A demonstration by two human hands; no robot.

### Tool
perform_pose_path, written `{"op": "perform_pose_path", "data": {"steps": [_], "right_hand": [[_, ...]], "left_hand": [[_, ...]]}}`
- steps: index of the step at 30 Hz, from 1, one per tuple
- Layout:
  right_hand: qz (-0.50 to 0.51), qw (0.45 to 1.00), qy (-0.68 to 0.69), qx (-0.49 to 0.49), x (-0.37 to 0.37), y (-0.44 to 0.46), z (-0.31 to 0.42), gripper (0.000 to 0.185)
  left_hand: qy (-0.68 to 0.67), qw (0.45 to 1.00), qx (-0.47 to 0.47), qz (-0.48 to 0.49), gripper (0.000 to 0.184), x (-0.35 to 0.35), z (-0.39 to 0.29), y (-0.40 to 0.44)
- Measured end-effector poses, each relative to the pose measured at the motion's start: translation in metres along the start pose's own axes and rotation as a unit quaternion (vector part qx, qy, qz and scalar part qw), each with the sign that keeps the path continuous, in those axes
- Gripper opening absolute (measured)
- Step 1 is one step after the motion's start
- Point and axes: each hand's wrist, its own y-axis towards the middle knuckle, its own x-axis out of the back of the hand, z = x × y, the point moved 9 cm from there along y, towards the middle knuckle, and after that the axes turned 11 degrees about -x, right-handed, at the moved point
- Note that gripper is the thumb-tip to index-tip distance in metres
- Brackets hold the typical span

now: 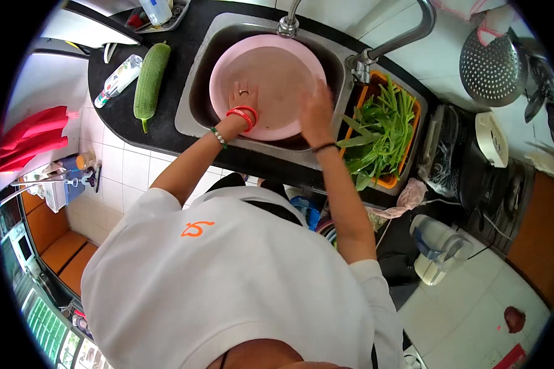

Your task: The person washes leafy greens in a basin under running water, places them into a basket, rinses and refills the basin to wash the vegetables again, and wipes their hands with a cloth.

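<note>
A pink basin (223, 57) sits in the steel sink, holding cloudy, brownish water. My left hand (244, 101) is inside it at the left, fingers stretched out at the water and holding nothing that I can see. It wears a ring, with red bands and a beaded bracelet on the wrist. At the basin's right side is my right hand (317, 117), close to the rim; its fingers are smeared by motion, so their grip cannot be made out. A dark band circles that wrist. Whatever lies under the water is hidden.
The sink (194, 92) has a faucet (406, 37) at its back right. An orange basket (417, 117) of leafy greens (381, 129) stands right of it. On the left counter lie a long green gourd (152, 80) and a bottle (120, 80). A perforated skimmer (492, 66) hangs at right.
</note>
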Motion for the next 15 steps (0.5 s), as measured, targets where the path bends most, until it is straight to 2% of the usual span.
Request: {"op": "perform_pose_path", "data": {"steps": [2, 4, 5, 6, 7, 8, 10, 11, 12, 13, 14, 15], "right_hand": [[0.032, 0.999, -0.005, 0.024, -0.064, 0.004, 0.0, 0.04], [0.024, 0.991, -0.099, -0.083, -0.107, 0.007, -0.014, 0.043], [0.021, 0.986, -0.157, -0.056, -0.131, 0.004, -0.019, 0.046], [0.022, 0.986, -0.155, -0.059, -0.137, 0.006, -0.018, 0.046], [0.118, 0.974, -0.183, -0.056, -0.157, 0.004, -0.022, 0.045], [0.215, 0.952, -0.21, -0.054, -0.175, -0.003, -0.028, 0.044], [0.213, 0.96, -0.174, -0.042, -0.139, 0.004, -0.009, 0.046], [0.212, 0.968, -0.136, -0.025, -0.122, 0.005, 0.001, 0.048], [0.167, 0.978, -0.123, 0.014, -0.104, 0.0, 0.001, 0.047], [0.115, 0.986, -0.11, 0.054, -0.085, -0.002, 0.002, 0.046], [0.112, 0.987, -0.109, 0.044, -0.07, -0.005, 0.004, 0.046], [0.031, 0.996, -0.078, -0.043, -0.033, -0.008, -0.003, 0.047]], "left_hand": [[0.015, 1.0, 0.016, -0.02, 0.072, -0.013, 0.003, 0.012], [0.034, 0.998, 0.03, -0.035, 0.071, -0.017, 0.005, 0.024], [0.031, 0.998, 0.027, -0.048, 0.07, -0.019, 0.0, 0.025], [0.026, 0.998, 0.022, -0.061, 0.068, -0.02, -0.003, 0.027], [0.027, 0.998, 0.021, -0.058, 0.068, -0.024, -0.001, 0.028], [0.12, 0.992, -0.025, -0.011, 0.067, -0.033, -0.008, 0.029], [0.208, 0.974, -0.075, 0.04, 0.065, -0.028, -0.015, 0.03], [0.139, 0.985, -0.072, 0.068, 0.058, -0.001, -0.015, 0.027], [0.071, 0.99, -0.071, 0.102, 0.052, 0.007, -0.012, 0.018], [0.074, 0.988, -0.077, 0.111, 0.052, 0.004, -0.002, 0.018], [0.083, 0.988, -0.075, 0.107, 0.044, 0.005, 0.016, 0.028], [0.092, 0.987, -0.076, 0.104, 0.037, 0.005, 0.031, 0.036]]}}
